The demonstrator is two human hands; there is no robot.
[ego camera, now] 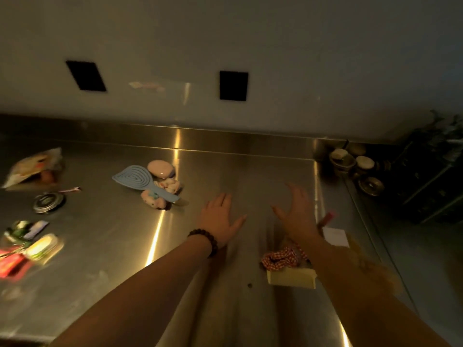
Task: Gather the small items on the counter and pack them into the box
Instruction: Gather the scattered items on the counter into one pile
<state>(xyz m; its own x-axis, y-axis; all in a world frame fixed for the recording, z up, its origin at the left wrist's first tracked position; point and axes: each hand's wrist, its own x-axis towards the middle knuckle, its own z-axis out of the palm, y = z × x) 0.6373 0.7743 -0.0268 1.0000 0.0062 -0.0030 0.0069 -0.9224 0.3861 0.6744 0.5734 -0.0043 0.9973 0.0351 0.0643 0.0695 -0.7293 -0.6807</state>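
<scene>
Both my hands are stretched out over the steel counter (225,171), holding nothing. My left hand (220,216), with a bead bracelet on its wrist, has straight fingers. My right hand (295,214) has spread fingers. Under my right forearm lies a cardboard box (293,278) with a red checked scrunchie (280,259) in it. Left of my hands lie a blue hairbrush (140,181), a pink oval case (160,168) and pink hair ties (160,196). A round tin (48,201) and colourful packets (27,244) sit at the far left, blurred.
A plastic bag (32,166) lies at the back left. Small bowls and cups (350,161) stand in the back right corner beside a dark rack (431,176). A white card (334,235) and a pink clip (328,217) lie right of my right wrist.
</scene>
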